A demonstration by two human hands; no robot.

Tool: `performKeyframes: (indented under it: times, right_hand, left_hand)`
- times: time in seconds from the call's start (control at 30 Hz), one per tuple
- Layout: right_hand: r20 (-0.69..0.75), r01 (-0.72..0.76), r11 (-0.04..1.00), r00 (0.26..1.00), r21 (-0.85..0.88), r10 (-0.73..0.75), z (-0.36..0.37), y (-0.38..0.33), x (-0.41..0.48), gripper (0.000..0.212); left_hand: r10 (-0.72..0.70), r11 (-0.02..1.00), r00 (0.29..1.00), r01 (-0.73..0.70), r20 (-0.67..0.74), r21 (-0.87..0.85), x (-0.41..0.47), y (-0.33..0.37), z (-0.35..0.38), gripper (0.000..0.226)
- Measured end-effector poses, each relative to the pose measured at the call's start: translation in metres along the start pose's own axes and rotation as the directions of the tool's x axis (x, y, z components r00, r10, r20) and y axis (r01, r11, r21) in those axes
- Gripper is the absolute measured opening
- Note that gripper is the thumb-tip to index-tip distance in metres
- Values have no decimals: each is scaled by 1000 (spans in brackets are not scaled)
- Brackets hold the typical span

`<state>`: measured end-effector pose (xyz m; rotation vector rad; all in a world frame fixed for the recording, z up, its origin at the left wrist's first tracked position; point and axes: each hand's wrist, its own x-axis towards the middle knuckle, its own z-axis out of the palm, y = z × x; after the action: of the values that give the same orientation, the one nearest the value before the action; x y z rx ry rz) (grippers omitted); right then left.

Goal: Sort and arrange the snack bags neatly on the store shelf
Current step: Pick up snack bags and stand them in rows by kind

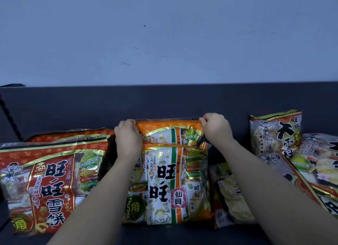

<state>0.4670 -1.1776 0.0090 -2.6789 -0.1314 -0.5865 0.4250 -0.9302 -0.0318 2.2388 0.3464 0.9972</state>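
1. Your left hand [128, 136] pinches the top left corner of the rear orange bag [170, 130], fingers curled over its upper seal.
2. Your right hand [216, 128] pinches the top right corner of that same bag, thumb and fingers pressed together on the seal edge.
3. The rear orange bag stands upright between your two grips, its top edge stretched from one hand to the other, its lower part hidden behind the front orange bag [170, 186].
4. The front orange bag leans just ahead of it, nearer to you, between your forearms; neither hand touches its top seal.
5. Both orange bags sit on the dark shelf [164, 233], in the middle of the row, with the shelf's dark back panel [164, 102] behind them.
6. To your left, the red bags [51, 180] stand one behind another, touching your left forearm's side of the orange pair.
7. To your right, a clear bag [274, 135] stands upright at the back, well apart from your right hand, with more bags [314, 171] lying tilted below it.
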Motion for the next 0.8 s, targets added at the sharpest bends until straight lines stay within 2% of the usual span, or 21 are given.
performKeyframes:
  times: [0.07, 0.13, 0.2, 0.3, 0.4, 0.47, 0.5, 0.6, 0.67, 0.73, 0.8]
  right_hand:
    - [-19, -43, 979, 999, 198, 48, 5, 1, -7, 29]
    - [-45, -39, 926, 997, 375, 61, 9, 4, -19, 43]
    - [-85, -73, 834, 986, 547, 142, 14, 7, -38, 54]
    - [-70, -141, 696, 962, 704, 266, 25, 9, -72, 53]
    - [116, -257, 585, 957, 769, 267, 39, 8, -90, 46]
    - [136, -248, 604, 965, 758, 225, 44, 6, -92, 35]
    - [101, -204, 642, 976, 739, 194, 44, 4, -91, 35]
    - [-29, -116, 722, 982, 682, 185, 35, -8, -83, 47]
    - [-106, -98, 734, 968, 672, 226, 26, -17, -75, 46]
    - [-74, -129, 687, 963, 715, 258, 23, -23, -74, 39]
    - [29, -193, 615, 963, 765, 266, 30, -18, -82, 37]
  left_hand:
    - [8, 1000, 1000, -9, 14, 21, -4, 1, -4, 34]
    - [69, 997, 997, -69, 13, -44, -14, 2, -11, 38]
    - [134, 985, 991, -133, 5, -112, -35, 3, -18, 47]
    - [137, 984, 991, -135, 5, -115, -76, -8, -19, 66]
    - [4, 984, 996, 12, 87, -177, -111, -20, -22, 88]
    - [-122, 934, 969, 186, 217, -305, -120, -21, -25, 99]
    - [-134, 908, 960, 219, 247, -357, -121, -21, -26, 102]
    - [-42, 911, 985, 106, 168, -397, -119, -19, -24, 95]
    - [40, 919, 993, 7, 111, -393, -118, -15, -20, 89]
    - [84, 926, 991, -38, 108, -375, -119, -17, -15, 88]
    - [68, 925, 982, 5, 179, -380, -126, -24, -15, 95]
